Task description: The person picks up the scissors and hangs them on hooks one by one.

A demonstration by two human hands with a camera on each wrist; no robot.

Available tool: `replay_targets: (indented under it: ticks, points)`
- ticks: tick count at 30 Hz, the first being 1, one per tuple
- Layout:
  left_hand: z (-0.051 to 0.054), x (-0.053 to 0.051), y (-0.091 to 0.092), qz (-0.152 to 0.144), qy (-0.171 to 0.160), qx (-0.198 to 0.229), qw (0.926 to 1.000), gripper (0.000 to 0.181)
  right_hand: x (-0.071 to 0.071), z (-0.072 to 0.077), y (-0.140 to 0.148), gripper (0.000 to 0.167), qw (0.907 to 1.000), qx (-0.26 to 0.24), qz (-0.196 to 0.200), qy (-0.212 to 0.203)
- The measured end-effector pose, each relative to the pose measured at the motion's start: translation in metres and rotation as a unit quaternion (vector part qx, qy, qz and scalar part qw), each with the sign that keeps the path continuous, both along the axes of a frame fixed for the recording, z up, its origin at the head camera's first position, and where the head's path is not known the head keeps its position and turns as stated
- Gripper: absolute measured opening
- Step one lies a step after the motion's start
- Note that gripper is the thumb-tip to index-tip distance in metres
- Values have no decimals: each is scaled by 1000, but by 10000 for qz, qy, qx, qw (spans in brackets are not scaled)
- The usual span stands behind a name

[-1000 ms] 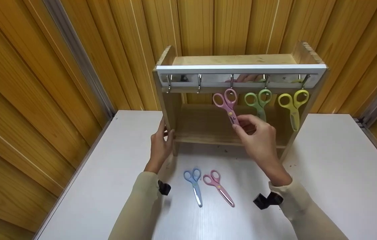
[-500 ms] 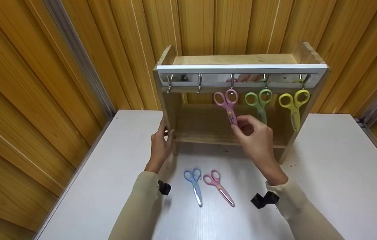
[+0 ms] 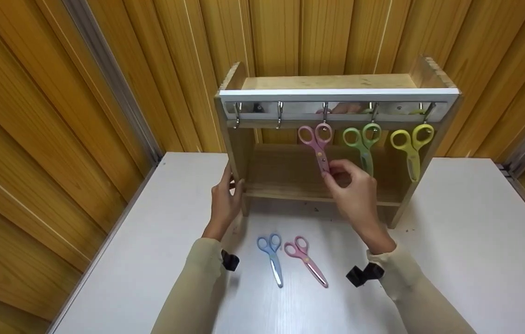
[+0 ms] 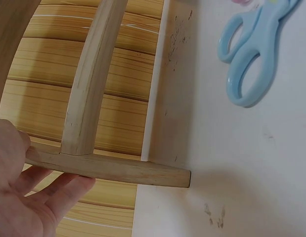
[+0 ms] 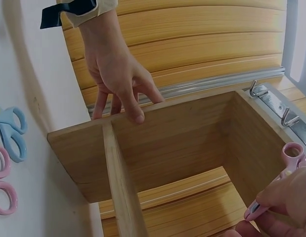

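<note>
Three pairs of scissors line up below the hook rail [image 3: 301, 107] of a wooden shelf [image 3: 285, 169]: purple scissors [image 3: 320, 150] at the middle hook [image 3: 325, 111], then green scissors [image 3: 364, 146] and yellow scissors [image 3: 411, 150] on the next two hooks. Step in hand, by judgement: seating the purple scissors. Their right loop appears to be over the hook's tip; whether the hook bears the weight cannot be told. Next move seems to call for checking the loop, then loosening the right hand [image 3: 356, 192] and backing it off without lifting the blades. Pose: that hand reaches up before the shelf, grip narrow, thumb and fingers pinching the blade end; loops up, tips down. Left hand [image 3: 225, 202] holds the left side panel [image 3: 238, 157] low, thumb on its inner face, fingers round the outer, presumably as a brace. Blue scissors [image 3: 272, 256] and pink scissors [image 3: 306, 260] lie just beside each other on the worktop [image 3: 183, 195], loops toward the shelf.
</note>
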State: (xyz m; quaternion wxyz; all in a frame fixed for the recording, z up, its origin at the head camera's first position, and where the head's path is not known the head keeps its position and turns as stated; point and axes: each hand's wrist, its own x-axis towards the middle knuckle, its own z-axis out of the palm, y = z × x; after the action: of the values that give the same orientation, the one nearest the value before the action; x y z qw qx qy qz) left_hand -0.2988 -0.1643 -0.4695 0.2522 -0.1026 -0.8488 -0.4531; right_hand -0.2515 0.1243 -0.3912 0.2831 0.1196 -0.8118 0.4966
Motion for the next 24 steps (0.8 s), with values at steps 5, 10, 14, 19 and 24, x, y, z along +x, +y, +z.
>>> replay_targets:
  ticks: [5,10,14,19,24]
  points:
    - [0,0,0,-1,-62,-2,10000,66,-1,-2,1,13,10000,-8,-2,-25]
    - [0,0,0,-7,7,-36,10000,65,0,-3,2,13,10000,-27,7,-33]
    - [0,0,0,-56,105,-33,9999,65,0,-3,2,14,10000,-23,18,-29]
    - [0,-1,-1,-80,125,-53,9999,65,0,-3,1,13,10000,-25,22,34]
    - [-1,-1,-2,-108,176,-58,9998,64,-2,-3,1,14,10000,-33,-18,58]
